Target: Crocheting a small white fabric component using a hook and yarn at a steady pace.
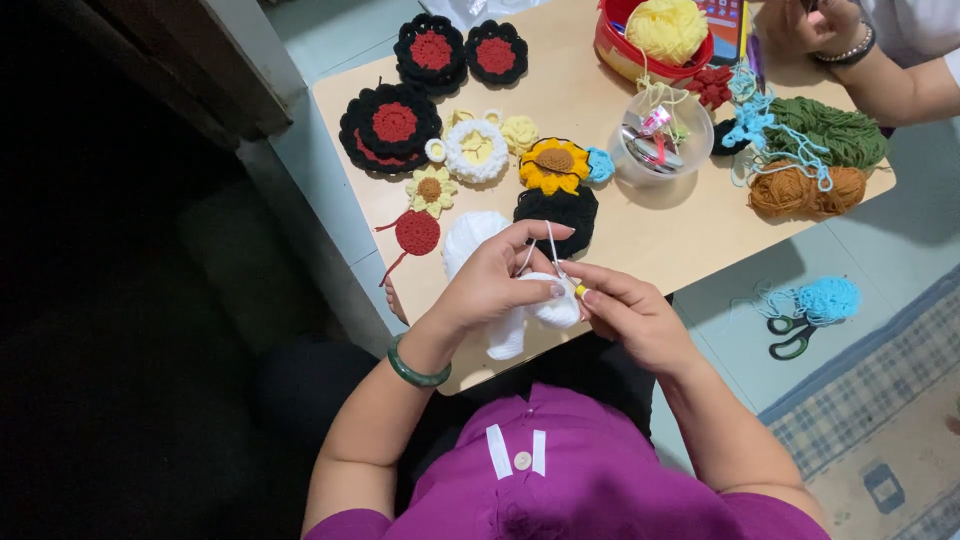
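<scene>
My left hand [497,283] grips a white crocheted piece [545,312] and has white yarn looped over its raised forefinger. My right hand [628,312] pinches a crochet hook with a yellow handle [579,290] whose tip is in the white piece. Both hands are over the near edge of a low wooden table [650,235]. A ball of white yarn [468,240] lies just beyond my left hand. A green bangle is on my left wrist.
Finished crochet flowers lie on the table: black-and-red rounds [392,125], a sunflower [553,164], a white-and-yellow one [476,149]. A clear bowl [661,143], a red basket with yellow yarn [664,30], green and brown skeins [808,186] stand right. Another person's hand [825,25] is far right. Scissors [792,337] lie on the floor.
</scene>
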